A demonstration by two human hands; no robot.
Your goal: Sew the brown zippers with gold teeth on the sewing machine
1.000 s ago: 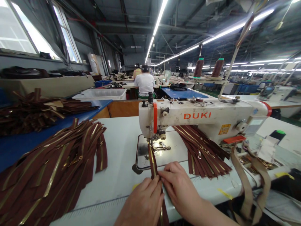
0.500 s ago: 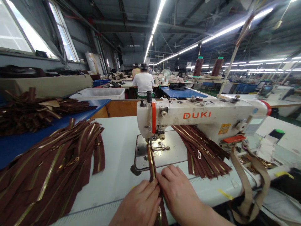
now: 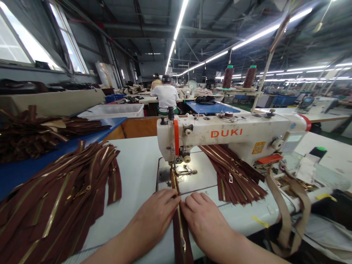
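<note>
The left hand point(image 3: 155, 214) and right hand point(image 3: 203, 225), fingers together and not clamped, rest on either side of a brass-toothed brown zipper point(image 3: 178, 227), which runs up under the presser foot point(image 3: 176, 167) of a DUKI sewing machine point(image 3: 233, 134). A heap of matching zippers point(image 3: 60, 194) lies to the left, and a second heap point(image 3: 232, 176) lies beside the machine's arm.

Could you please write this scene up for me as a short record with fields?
Left hand: the left hand touches the edge of a long brown fabric zipper with brass teeth.
Right hand: the right hand touches its other edge.
Zipper's far end: leads to the metal presser foot of a white DUKI sewing machine.
Surface: a pale sewing table.
Nearby: a large pile of brown zippers at left; a smaller brown bunch beneath the machine's arm.
</note>
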